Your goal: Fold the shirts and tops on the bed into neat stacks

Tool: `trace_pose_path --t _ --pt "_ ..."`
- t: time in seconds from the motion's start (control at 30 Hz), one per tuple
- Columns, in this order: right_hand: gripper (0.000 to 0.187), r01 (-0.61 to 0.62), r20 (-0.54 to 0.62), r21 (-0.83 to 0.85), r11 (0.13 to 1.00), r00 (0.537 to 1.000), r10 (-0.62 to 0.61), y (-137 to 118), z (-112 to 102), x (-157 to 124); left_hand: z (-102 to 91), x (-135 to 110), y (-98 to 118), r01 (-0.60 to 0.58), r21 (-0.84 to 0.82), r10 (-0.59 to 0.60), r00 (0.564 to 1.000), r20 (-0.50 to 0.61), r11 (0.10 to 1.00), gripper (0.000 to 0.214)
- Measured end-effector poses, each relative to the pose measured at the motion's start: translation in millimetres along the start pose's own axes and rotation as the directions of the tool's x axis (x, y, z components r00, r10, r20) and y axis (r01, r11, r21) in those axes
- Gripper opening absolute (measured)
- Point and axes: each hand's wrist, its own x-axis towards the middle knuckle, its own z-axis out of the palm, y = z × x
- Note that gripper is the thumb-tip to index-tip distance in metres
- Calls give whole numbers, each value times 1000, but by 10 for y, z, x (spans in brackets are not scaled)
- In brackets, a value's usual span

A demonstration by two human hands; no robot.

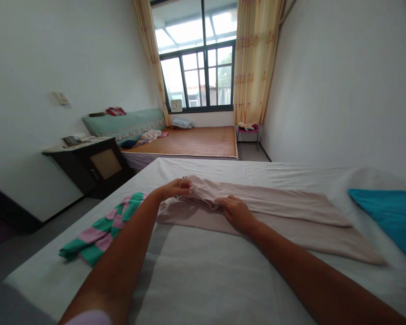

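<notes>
A pair of pale pink trousers lies stretched across the white sheet, its two legs pointing right. My left hand pinches the gathered waist end at the left and lifts it slightly. At the near side of the bunched cloth, my right hand has its fingers closed on a fold of the trousers. The fabric between the hands is rumpled. Just left of my left forearm is a crumpled green and pink striped garment, partly covered by the arm.
The white-sheeted surface spreads under everything. A blue cloth lies at its right edge. Beyond stand a bed with a brown mat, a dark bedside cabinet on the left and a small stool by the curtain.
</notes>
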Motion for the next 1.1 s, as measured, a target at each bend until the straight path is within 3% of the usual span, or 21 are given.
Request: trace_pose_path --t 0.1,0.17,0.23,0.3,0.43,0.67,0.73,0.8,0.93,1.0,1.1 --pt "42 -180 -112 276 944 969 218 86 17 38 68 189 -71 -33 14 35 982 -188 999 31" --pt "41 -312 -74 397 863 927 369 155 34 73 147 334 -153 14 139 31 948 -316 990 30" --pt "40 -421 -10 435 796 882 472 223 45 97 220 477 -237 86 257 34 903 -429 962 29" --pt "38 -455 -6 394 798 867 497 273 39 102 260 588 -303 133 303 35 870 -491 944 28" --pt "31 -347 -149 161 924 917 370 257 -19 69 217 616 -367 135 271 3 891 -454 953 38" --pt "33 -386 -95 12 922 918 385 111 27 51 131 247 -443 110 149 -64 956 -286 983 64" --pt "29 -346 -130 85 934 926 355 140 58 65 139 204 -452 56 169 -3 954 -299 984 60" --pt "26 -306 -183 243 921 918 353 194 68 90 147 222 -440 5 215 79 922 -380 977 53" --pt "27 -324 -177 527 785 862 475 287 35 139 153 352 -386 -43 297 189 856 -482 954 46" --pt "25 -377 -102 467 800 875 472 295 5 141 157 394 -386 -25 359 199 866 -458 933 42" --pt "21 -393 26 151 907 919 393 256 -52 109 151 370 -439 97 420 84 916 -392 902 34"
